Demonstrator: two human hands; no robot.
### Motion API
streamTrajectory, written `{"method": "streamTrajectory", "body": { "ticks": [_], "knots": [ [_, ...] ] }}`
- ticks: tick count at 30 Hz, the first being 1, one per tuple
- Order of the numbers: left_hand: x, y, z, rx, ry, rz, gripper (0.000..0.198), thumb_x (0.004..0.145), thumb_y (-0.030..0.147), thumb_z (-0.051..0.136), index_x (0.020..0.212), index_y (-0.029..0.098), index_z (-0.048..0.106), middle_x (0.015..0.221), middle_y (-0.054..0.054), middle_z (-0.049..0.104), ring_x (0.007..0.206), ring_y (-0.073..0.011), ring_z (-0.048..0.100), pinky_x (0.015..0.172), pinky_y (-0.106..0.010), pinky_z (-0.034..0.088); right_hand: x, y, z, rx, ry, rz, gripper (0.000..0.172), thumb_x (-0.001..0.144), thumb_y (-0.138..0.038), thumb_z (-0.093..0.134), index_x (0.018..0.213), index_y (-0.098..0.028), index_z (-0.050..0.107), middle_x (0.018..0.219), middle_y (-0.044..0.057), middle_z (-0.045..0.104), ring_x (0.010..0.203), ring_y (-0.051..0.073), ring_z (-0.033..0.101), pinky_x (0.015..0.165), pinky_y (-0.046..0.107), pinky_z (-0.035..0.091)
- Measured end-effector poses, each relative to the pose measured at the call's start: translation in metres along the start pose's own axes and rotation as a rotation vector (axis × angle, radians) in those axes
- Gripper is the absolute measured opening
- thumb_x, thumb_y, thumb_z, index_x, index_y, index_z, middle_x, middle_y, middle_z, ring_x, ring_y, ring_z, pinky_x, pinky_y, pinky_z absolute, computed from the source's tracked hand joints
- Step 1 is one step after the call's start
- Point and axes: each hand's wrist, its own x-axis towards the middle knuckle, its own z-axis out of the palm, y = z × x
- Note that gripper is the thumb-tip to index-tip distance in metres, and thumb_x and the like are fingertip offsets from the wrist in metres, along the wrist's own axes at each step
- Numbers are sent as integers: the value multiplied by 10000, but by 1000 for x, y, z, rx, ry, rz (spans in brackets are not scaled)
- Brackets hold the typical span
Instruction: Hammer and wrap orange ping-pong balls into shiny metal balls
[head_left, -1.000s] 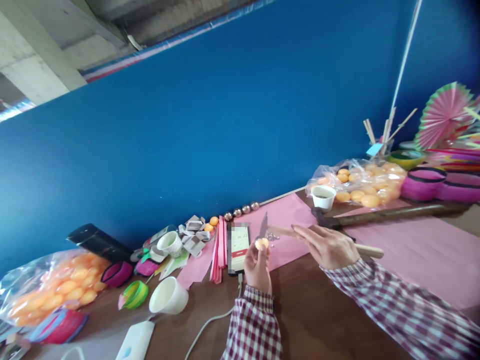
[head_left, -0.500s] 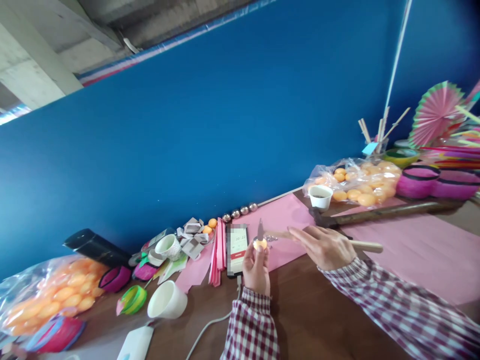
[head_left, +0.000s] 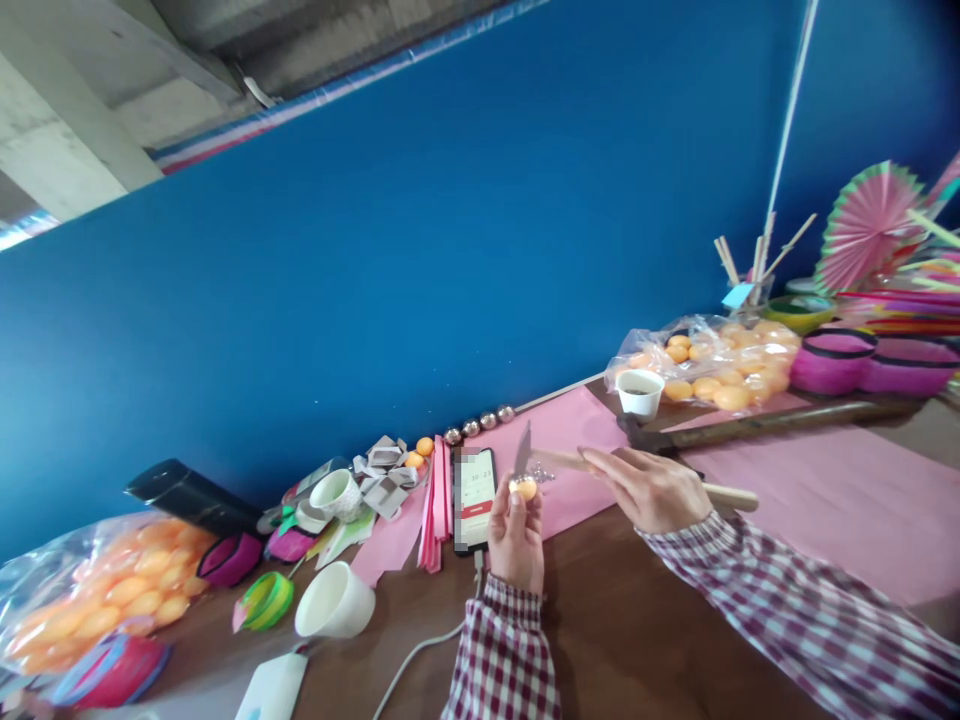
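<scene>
My left hand (head_left: 517, 535) pinches an orange ball (head_left: 523, 488), like a ping-pong ball, between thumb and fingers. In my right hand (head_left: 652, 488) is the pale wooden handle of a small hammer (head_left: 739, 497). Its grey head tapers upward to a point, and its lower end is at the top of the ball; whether they touch I cannot tell. Small shiny bits (head_left: 541, 472) lie behind the ball on pink paper (head_left: 577, 425). A phone (head_left: 475, 505) with a lit screen lies left of my left hand.
A long dark-handled tool (head_left: 772, 425) lies beyond my right hand. Near it are a white cup (head_left: 639, 392) and a bag of orange balls (head_left: 731, 372). Several silver balls (head_left: 489, 421) line the blue partition (head_left: 450, 240). A white cup (head_left: 337, 605) and a cable (head_left: 412, 655) are left.
The hammer has tilted, its pointed tip leaning further right. My right hand has shifted slightly left, and my left hand with the ball slightly right.
</scene>
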Motion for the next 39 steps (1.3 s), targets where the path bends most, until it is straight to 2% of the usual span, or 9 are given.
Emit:
{"method": "streamTrajectory", "body": {
  "ticks": [5,12,15,20,23,25,29,33,39],
  "knots": [
    [1,2,-1,-55,-7,-13,374,654,247,677,1020,222,603,898,-39,651,852,-129,613,816,-262,458,0,0,1,-39,-45,3,281,854,-273,404,1056,-281,599,662,3,627,572,87,537,532,212,330],
    [1,2,-2,-128,52,-65,166,663,215,670,812,141,654,873,-68,670,846,-154,625,801,-262,485,1,6,-2,-7,-35,41,315,874,-288,350,1082,-251,583,750,23,650,634,102,566,565,207,359],
    [2,2,-2,-129,77,-73,162,655,196,679,806,144,650,848,-58,672,831,-144,629,772,-233,493,0,5,-1,13,-20,39,314,869,-266,361,1097,-245,576,748,22,649,638,101,567,578,206,365],
    [0,3,1,-129,20,-91,178,654,218,681,810,141,644,872,-75,665,854,-156,623,776,-254,490,-1,-1,1,-8,-53,-4,290,860,-268,395,1077,-269,588,685,5,630,589,94,549,549,214,345],
    [0,3,1,-157,13,-69,158,668,220,669,807,147,647,861,-66,661,841,-135,617,778,-240,479,-1,-1,0,11,-21,-4,307,866,-245,381,1108,-256,569,714,13,638,607,95,550,565,213,350],
    [0,3,1,-175,14,-59,176,683,212,655,855,172,644,865,-47,656,821,-115,614,770,-229,476,-1,0,0,30,-5,5,316,865,-243,382,1131,-240,554,746,19,644,622,99,553,573,214,355],
    [0,3,1,-187,-2,-69,282,702,174,634,981,210,609,929,-40,646,835,-103,610,780,-225,476,-2,1,1,-12,-42,-5,286,855,-259,411,1081,-278,584,677,-4,633,587,98,547,551,221,341],
    [1,2,-1,-222,26,-61,178,709,154,625,887,162,634,914,-51,656,847,-121,618,816,-247,480,-2,1,2,37,2,9,312,861,-252,390,1121,-243,563,747,18,649,626,97,558,571,212,357],
    [1,3,-3,-229,72,-98,89,729,145,601,807,136,643,827,-44,674,818,-135,635,806,-263,503,-2,1,1,23,-44,3,295,863,-263,390,1085,-262,584,713,9,643,621,100,564,566,213,357]
  ]
}}
